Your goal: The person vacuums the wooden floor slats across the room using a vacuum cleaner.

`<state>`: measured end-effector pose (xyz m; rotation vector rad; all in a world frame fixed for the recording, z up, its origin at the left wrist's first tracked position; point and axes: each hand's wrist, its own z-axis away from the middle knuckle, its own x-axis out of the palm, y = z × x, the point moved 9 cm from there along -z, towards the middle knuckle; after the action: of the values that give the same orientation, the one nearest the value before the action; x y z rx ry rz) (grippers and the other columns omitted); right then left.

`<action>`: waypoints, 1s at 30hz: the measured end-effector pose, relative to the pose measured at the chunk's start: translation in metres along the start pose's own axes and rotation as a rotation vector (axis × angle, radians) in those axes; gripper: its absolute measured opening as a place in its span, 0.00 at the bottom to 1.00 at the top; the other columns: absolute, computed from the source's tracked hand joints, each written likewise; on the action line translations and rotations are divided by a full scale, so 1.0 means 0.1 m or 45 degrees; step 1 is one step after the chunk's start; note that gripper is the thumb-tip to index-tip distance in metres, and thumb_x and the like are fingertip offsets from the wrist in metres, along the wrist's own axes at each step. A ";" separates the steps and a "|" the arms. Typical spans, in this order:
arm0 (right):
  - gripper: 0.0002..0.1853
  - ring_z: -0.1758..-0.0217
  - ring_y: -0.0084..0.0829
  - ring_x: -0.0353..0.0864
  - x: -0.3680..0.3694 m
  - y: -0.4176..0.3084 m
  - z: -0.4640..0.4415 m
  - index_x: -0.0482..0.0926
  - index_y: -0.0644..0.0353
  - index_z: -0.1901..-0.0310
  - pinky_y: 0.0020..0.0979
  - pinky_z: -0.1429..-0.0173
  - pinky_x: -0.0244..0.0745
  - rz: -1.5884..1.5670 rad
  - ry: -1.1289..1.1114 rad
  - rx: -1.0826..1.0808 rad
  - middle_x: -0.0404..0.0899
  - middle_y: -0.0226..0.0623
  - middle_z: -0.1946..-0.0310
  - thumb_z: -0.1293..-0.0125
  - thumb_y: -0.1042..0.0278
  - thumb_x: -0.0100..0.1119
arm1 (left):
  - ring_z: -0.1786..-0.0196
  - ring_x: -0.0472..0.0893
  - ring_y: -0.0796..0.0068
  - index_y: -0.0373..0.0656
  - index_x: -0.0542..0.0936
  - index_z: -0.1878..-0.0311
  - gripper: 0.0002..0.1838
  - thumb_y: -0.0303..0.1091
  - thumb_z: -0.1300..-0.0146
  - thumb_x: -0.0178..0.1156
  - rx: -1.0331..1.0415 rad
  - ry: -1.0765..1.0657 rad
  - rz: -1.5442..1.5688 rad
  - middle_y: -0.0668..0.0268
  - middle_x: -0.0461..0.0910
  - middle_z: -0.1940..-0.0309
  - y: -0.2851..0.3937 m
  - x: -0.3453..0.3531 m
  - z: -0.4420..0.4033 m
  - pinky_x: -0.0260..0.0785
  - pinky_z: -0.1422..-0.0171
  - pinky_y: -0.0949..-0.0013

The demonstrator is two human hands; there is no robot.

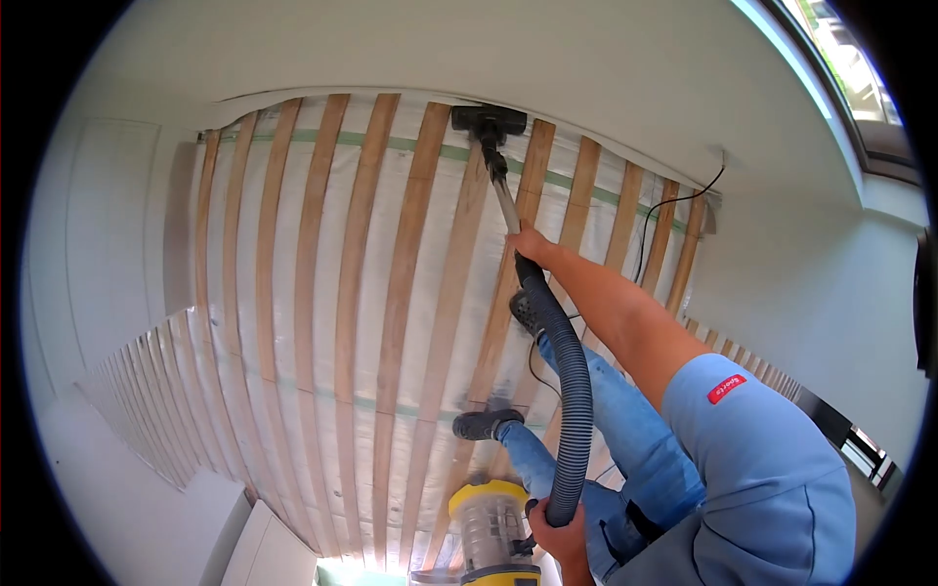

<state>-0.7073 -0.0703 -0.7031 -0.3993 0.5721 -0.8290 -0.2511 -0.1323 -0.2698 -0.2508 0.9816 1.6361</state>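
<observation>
My right hand [529, 241] is wrapped round the handle end of a metal vacuum tube [506, 203], with the arm stretched out. At the tube's far end, a black floor nozzle [489, 120] lies across the battens close to the wall edge. A ribbed grey hose [570, 391] curves down from the handle. Lower in the view, my left hand [559, 535] is closed round the hose near the yellow and clear vacuum canister [490, 527]. Its fingers are partly hidden.
Wooden battens [366, 225] run over a white sheet with green tape. My shoes [476, 425] stand among them. A black cable [647, 230] hangs at the right wall, and a thin cord passes by my legs. A window [860, 73] is at the upper right.
</observation>
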 end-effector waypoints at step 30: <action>0.41 0.48 0.44 0.80 5.35 2.92 5.27 0.59 0.64 0.30 0.46 0.46 0.78 0.305 -0.250 0.236 0.76 0.53 0.48 0.43 0.66 0.68 | 0.61 0.78 0.69 0.32 0.75 0.54 0.13 0.33 0.33 0.61 -1.000 0.885 1.287 0.61 0.77 0.65 -5.38 -2.41 1.85 0.73 0.50 0.65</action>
<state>0.0738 -0.2485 -0.6198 -0.2334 0.3487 -0.5982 0.3653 -0.1742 -0.2512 -1.0285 0.9615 2.9576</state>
